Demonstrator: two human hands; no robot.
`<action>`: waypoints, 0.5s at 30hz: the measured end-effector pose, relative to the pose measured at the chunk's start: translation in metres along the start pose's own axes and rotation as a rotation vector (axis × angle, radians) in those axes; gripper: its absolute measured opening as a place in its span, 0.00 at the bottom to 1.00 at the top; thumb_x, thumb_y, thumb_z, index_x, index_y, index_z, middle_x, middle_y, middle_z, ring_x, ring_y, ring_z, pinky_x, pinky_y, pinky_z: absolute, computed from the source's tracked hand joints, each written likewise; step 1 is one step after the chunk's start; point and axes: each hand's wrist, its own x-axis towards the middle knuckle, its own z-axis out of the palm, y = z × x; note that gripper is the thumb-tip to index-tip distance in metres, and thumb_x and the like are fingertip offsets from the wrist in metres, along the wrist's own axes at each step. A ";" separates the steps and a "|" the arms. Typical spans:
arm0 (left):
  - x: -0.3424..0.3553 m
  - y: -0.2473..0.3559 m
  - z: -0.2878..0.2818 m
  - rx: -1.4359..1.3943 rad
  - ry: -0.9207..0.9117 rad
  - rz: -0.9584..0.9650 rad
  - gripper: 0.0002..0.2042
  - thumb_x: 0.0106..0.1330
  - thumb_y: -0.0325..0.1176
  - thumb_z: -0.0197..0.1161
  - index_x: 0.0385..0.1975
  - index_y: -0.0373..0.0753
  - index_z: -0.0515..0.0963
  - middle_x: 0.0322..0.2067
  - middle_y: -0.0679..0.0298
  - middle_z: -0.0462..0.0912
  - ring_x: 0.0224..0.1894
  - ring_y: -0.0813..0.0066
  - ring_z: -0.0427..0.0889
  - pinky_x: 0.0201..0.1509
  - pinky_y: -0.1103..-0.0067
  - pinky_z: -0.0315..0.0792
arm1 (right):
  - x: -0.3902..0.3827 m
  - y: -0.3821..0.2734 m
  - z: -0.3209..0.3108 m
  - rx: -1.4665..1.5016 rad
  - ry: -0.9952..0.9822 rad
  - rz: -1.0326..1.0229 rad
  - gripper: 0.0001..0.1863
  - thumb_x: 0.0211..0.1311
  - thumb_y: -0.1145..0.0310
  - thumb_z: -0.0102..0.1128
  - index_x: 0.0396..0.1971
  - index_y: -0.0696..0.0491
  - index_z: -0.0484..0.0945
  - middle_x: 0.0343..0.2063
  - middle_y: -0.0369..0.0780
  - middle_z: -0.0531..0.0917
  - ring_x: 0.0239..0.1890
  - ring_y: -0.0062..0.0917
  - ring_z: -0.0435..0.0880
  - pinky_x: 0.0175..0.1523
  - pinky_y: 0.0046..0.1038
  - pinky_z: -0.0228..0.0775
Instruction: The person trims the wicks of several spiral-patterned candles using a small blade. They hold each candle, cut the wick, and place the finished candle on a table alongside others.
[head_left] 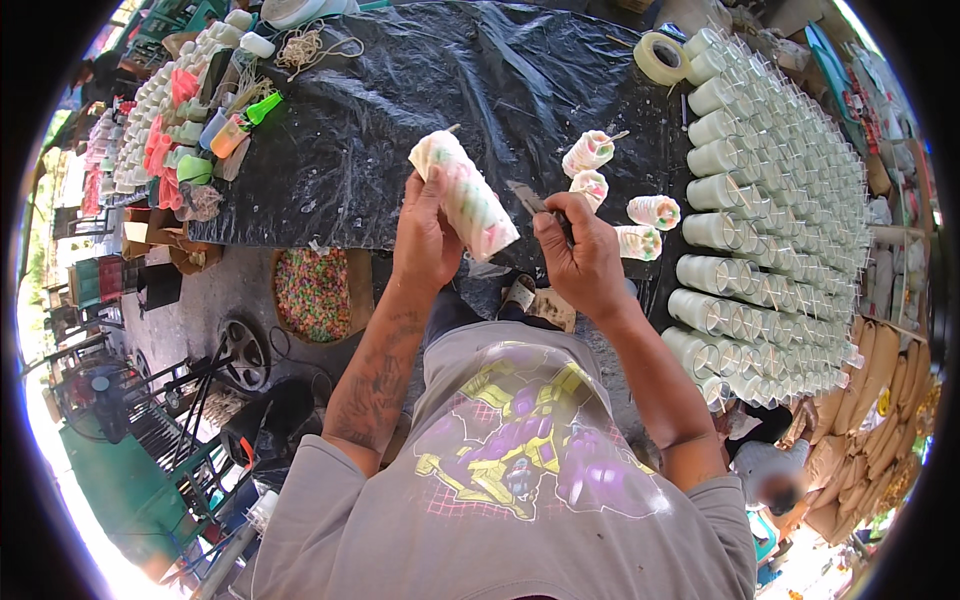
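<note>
A thick white candle (470,205) with a spiral ridged surface and faint pink and green patches is held tilted over the table's near edge. A short wick sticks out at its upper end. My left hand (425,235) is wrapped round its left side. In my right hand (580,250) is a knife (523,195), its flat blade pointing up and left, just right of the candle and apart from it. To the right, on black plastic sheeting (420,90), lie several smaller ridged candles, among them an upper one (588,152) and a right one (655,211).
Rows of whitish cylinders with thin wires (715,160) fill the right side, near a tape roll (662,58). At left are a green-topped bottle (262,108) and string (318,48). A box of coloured bits (312,295) sits below the table. Another person (770,462) is at lower right.
</note>
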 end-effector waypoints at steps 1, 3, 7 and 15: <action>-0.003 -0.003 -0.001 0.018 -0.021 0.014 0.24 0.85 0.53 0.51 0.67 0.41 0.72 0.50 0.59 0.83 0.50 0.61 0.87 0.56 0.58 0.83 | 0.001 -0.005 -0.005 0.001 -0.047 0.005 0.08 0.77 0.66 0.66 0.43 0.56 0.81 0.30 0.46 0.86 0.30 0.42 0.88 0.36 0.37 0.78; -0.010 0.000 0.004 0.010 -0.054 -0.055 0.24 0.86 0.54 0.49 0.66 0.41 0.72 0.49 0.60 0.83 0.47 0.66 0.87 0.53 0.63 0.85 | 0.007 -0.010 -0.009 0.013 -0.113 -0.082 0.08 0.76 0.66 0.66 0.43 0.55 0.81 0.29 0.47 0.85 0.31 0.44 0.87 0.37 0.39 0.78; -0.019 0.003 0.010 0.013 -0.071 -0.167 0.24 0.88 0.55 0.43 0.66 0.43 0.70 0.50 0.60 0.83 0.46 0.68 0.87 0.52 0.67 0.86 | 0.015 -0.017 -0.014 -0.037 -0.257 -0.231 0.08 0.74 0.67 0.66 0.41 0.55 0.81 0.29 0.48 0.85 0.32 0.48 0.87 0.37 0.43 0.77; -0.030 0.004 0.022 0.032 0.012 -0.095 0.22 0.89 0.48 0.38 0.67 0.40 0.70 0.52 0.60 0.83 0.49 0.69 0.86 0.56 0.67 0.84 | 0.047 0.001 -0.018 -0.244 -0.147 -0.237 0.07 0.72 0.69 0.68 0.40 0.57 0.83 0.29 0.47 0.85 0.30 0.46 0.86 0.36 0.40 0.76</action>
